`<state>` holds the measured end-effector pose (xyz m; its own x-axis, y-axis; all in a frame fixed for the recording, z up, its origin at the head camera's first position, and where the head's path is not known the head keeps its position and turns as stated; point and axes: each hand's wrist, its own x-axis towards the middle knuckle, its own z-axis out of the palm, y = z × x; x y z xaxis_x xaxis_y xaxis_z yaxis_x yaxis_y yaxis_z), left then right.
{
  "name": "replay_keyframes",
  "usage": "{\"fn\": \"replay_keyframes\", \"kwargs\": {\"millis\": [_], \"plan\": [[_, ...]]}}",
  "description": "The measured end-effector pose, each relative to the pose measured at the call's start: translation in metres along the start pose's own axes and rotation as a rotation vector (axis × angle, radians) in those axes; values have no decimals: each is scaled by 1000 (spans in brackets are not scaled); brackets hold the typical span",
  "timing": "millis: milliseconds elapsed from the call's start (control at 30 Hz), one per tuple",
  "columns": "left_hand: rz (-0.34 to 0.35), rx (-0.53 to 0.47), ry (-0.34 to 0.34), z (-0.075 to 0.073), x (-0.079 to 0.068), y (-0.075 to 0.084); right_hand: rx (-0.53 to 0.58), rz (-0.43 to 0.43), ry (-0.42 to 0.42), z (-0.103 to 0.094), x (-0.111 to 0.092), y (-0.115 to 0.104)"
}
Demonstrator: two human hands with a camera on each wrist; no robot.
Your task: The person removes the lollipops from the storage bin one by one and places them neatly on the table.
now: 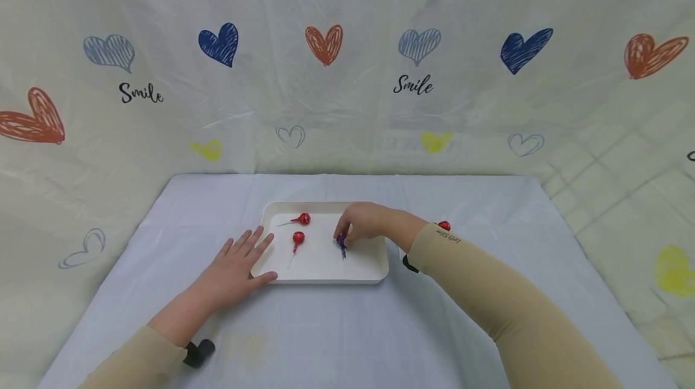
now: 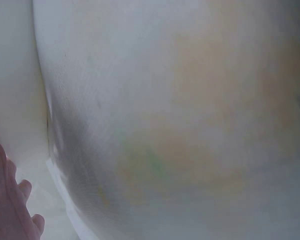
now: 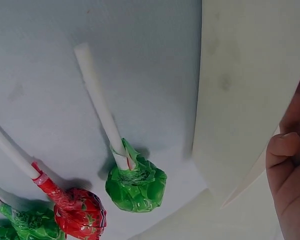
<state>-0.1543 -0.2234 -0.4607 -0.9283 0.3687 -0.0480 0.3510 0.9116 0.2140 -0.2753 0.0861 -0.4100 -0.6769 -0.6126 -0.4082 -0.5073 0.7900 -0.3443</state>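
Note:
A white tray [image 1: 320,281] lies on the table. My right hand [image 1: 365,220] reaches over its right half, and the fingertips pinch a lollipop in a dark purple wrapper [image 1: 341,241], its stick pointing toward me. Two red-wrapped lollipops lie in the left half: one [image 1: 304,219] near the back, the other [image 1: 298,237] in front of it. At the tray's left front corner rests my left hand [image 1: 230,274], fingers straight and spread, thumb along the front rim. Only part of the left hand [image 2: 10,200] shows in the left wrist view.
Right of the tray, the right wrist view shows a green lollipop [image 3: 136,185], a red lollipop [image 3: 80,212] and more green wrapping [image 3: 37,222] on the table. In the head view, my right sleeve covers most of that spot; one red lollipop [image 1: 444,225] peeks out. A heart-printed sheet hangs behind.

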Motion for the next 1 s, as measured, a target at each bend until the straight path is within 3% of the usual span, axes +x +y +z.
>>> {"fn": "replay_keyframes", "kwargs": {"millis": [1000], "plan": [[2,4,16,1,0,-2,-38,36,21,3,3,-1]]}}
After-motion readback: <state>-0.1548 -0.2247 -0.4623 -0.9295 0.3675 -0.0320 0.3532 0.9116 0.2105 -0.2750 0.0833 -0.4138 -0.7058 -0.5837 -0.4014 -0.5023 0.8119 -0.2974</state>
